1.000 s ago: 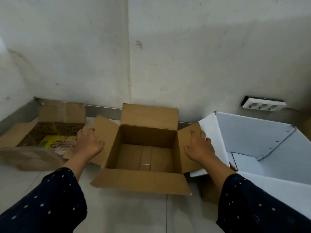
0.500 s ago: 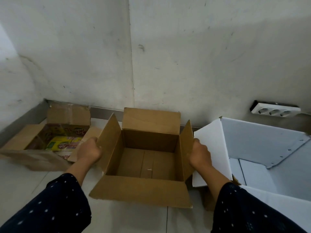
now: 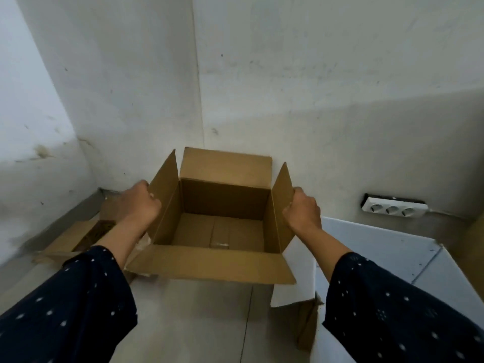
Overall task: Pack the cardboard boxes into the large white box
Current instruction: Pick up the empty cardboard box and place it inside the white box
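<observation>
An open, empty brown cardboard box (image 3: pixel 222 205) is held up off the floor in the middle of the view, its four flaps standing out. My left hand (image 3: pixel 140 204) grips its left side flap and my right hand (image 3: pixel 303 212) grips its right side flap. The large white box (image 3: pixel 379 247) stands open at the lower right, its white flap partly under the held box. A second cardboard box (image 3: pixel 86 234) lies on the floor at the left, mostly hidden behind my left arm.
White walls meet in a corner right behind the held box. A white power strip (image 3: pixel 392 209) lies against the right wall above the white box. Pale floor tiles (image 3: pixel 199 323) stretch below the boxes.
Both hands closed on the side flaps and raised the brown box off the floor. The flaps folded upright. The view tilted upward.
</observation>
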The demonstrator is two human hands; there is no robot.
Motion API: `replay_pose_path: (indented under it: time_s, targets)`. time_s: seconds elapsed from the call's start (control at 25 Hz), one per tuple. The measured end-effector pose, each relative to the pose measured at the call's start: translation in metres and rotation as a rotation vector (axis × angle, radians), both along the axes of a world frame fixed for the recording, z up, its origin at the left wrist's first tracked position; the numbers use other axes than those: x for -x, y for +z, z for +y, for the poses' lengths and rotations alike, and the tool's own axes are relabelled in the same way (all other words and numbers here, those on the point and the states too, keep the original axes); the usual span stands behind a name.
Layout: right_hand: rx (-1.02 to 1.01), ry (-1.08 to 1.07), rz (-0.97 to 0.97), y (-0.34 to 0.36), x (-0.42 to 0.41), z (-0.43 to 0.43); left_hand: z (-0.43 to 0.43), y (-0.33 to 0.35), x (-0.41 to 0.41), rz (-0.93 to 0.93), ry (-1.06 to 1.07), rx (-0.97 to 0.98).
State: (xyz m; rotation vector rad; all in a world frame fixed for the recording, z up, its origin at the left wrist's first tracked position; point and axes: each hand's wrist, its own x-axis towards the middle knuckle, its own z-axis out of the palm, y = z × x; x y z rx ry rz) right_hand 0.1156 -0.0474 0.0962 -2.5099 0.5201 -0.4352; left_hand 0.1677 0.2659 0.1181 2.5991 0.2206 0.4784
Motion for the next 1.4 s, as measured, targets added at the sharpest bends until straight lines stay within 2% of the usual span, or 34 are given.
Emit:
replay_pose_path:
  time_s: [0.28, 0.56, 0.76, 0.96, 1.24, 1.4]
  targets:
    - [0.138, -0.108, -0.235, 0.117, 0.077, -0.095, -0.100, 0.103, 0.057, -0.210, -0.027, 0.088]
    - [0.271, -0.275, -0.234, 0.139, 0.169, -0.218, -0.250, 0.112, 0.110, -0.171, -0.206, 0.157]
    - [0.219, -0.325, -0.082, 0.090, 0.210, -0.280, -0.322, 0.058, 0.138, -0.040, -0.320, 0.189]
    - [0.150, -0.333, 0.046, 0.022, 0.214, -0.320, -0.360, -0.007, 0.140, 0.079, -0.330, 0.181]
    - [0.094, -0.341, 0.183, -0.078, 0.196, -0.342, -0.375, -0.093, 0.118, 0.245, -0.346, 0.147]
    - [0.117, -0.368, 0.310, -0.124, 0.190, -0.351, -0.362, -0.134, 0.107, 0.266, -0.366, 0.082]
